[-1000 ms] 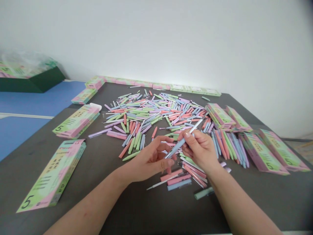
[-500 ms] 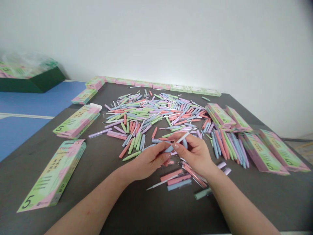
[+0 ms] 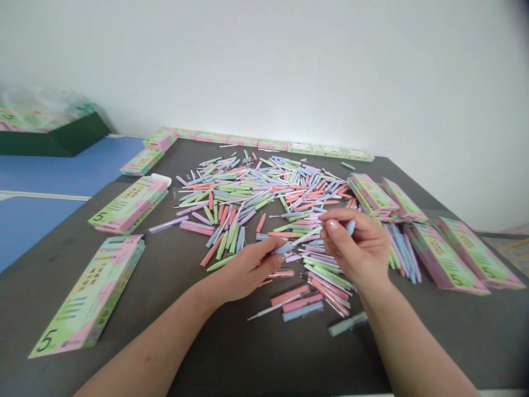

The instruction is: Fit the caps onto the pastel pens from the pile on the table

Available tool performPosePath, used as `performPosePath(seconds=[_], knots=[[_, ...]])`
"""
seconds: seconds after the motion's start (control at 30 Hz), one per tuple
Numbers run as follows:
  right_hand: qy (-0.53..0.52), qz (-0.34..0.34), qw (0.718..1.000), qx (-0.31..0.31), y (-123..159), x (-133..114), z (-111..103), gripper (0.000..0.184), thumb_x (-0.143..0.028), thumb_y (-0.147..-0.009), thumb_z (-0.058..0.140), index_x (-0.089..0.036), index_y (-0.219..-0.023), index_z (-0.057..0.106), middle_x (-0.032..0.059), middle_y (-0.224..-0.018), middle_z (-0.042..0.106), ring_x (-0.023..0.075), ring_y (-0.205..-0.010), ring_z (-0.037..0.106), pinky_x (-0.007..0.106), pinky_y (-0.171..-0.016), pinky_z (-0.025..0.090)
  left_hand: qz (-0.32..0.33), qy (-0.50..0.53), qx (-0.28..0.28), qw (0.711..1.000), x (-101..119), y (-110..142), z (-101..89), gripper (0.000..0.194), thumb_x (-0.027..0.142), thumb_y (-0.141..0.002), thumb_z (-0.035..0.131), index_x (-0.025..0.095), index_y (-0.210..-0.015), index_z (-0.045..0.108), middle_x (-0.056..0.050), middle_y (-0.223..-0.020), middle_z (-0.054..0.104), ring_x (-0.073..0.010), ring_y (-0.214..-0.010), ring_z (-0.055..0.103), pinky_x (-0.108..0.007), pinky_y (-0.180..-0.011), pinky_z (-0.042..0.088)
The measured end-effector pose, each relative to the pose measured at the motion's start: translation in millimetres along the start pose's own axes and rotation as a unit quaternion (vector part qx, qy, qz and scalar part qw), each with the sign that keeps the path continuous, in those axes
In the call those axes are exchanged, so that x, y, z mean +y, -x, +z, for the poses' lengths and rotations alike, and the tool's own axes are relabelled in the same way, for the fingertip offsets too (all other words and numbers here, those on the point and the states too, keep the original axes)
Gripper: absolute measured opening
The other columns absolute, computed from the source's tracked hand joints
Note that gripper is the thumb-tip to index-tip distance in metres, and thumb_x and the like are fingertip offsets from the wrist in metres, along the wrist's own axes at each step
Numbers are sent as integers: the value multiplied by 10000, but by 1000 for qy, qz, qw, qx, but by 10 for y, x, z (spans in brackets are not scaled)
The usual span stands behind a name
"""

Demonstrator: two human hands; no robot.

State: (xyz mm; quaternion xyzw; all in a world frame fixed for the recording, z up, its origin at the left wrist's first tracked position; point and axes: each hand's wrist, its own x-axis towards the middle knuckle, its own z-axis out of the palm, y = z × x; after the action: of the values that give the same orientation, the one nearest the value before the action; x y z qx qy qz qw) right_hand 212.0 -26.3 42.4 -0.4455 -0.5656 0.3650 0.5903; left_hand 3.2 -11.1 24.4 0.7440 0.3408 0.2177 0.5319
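My left hand pinches a light blue pen barrel between thumb and fingers. A white refill sticks out of its right end, pointing up towards my right hand. The right hand is closed, with a blue pen piece showing between its fingers. Its thumb and index fingertip meet near the refill's far end; whether they touch it I cannot tell. Beneath the hands lie red pen parts, a blue cap and a green cap.
A wide pile of coloured pen parts covers the middle of the dark table. Printed cartons stand left, right and along the back edge. A row of pens lies beside the right cartons. A green bin sits far left.
My right hand has moved right and slightly up, away from my left hand, keeping the blue piece. More of the white refill shows between the hands. The left hand stays nearly in place.
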Motion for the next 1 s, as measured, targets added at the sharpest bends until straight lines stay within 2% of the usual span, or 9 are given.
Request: performPosePath(seconds=[0.1, 0.23, 0.47, 0.63, 0.77, 0.9, 1.0], knots=[[22, -39, 998, 39, 0, -1, 7, 155, -358, -805, 691, -217, -870, 695, 8, -639, 611, 91, -444, 436, 247, -418, 318, 18, -15, 21, 1000, -39, 0, 4, 369, 373, -964, 383, 215, -1279, 490, -32, -950, 588, -135, -769, 552, -215, -636, 455], [47, -44, 998, 22, -1, 6, -5, 108, -311, -815, 690, -213, -858, 700, 14, -666, 650, 87, -448, 466, 230, -410, 318, 38, -40, 45, 997, -51, 1, 9, 390, 368, -971, 377, 244, -1325, 484, -46, -1083, 616, -145, -827, 580, -232, -704, 469], [27, -17, 999, -12, 6, 75, 44, 149, -331, -820, 683, -183, -826, 678, 5, -604, 638, 77, -409, 417, 218, -389, 292, 44, -118, 87, 988, -63, -4, -5, 380, 357, -982, 358, 235, -1306, 514, -23, -912, 652, -149, -775, 581, -254, -723, 439], [8, 13, 1000, -13, 19, 124, 86, 157, -328, -818, 687, -181, -871, 693, 7, -621, 640, 60, -402, 368, 215, -388, 262, 20, -139, 69, 988, -74, -6, 1, 377, 380, -982, 348, 234, -1293, 505, -21, -881, 655, -168, -775, 604, -268, -708, 432], [-62, 46, 997, -9, 11, 167, 136, 184, -347, -821, 677, -191, -913, 705, -5, -609, 613, 45, -385, 324, 211, -372, 231, 10, -134, 74, 988, -29, 5, 7, 378, 372, -981, 338, 220, -1291, 490, -42, -951, 664, -179, -829, 611, -283, -754, 451], [-120, 63, 991, -12, 6, 162, 195, 189, -355, -825, 666, -191, -912, 703, -27, -554, 551, 40, -368, 293, 206, -356, 197, 31, -118, 81, 989, -5, 10, 12, 356, 341, -978, 333, 229, -1278, 490, -56, -1058, 653, -181, -906, 607, -281, -810, 451], [-139, 63, 988, -18, 6, 136, 214, 199, -361, -839, 645, -184, -910, 702, -32, -523, 513, 45, -370, 275, 206, -349, 189, 37, -121, 91, 988, -17, 2, 12, 336, 350, -979, 327, 217, -1219, 520, -41, -971, 649, -170, -852, 600, -264, -775, 443]])
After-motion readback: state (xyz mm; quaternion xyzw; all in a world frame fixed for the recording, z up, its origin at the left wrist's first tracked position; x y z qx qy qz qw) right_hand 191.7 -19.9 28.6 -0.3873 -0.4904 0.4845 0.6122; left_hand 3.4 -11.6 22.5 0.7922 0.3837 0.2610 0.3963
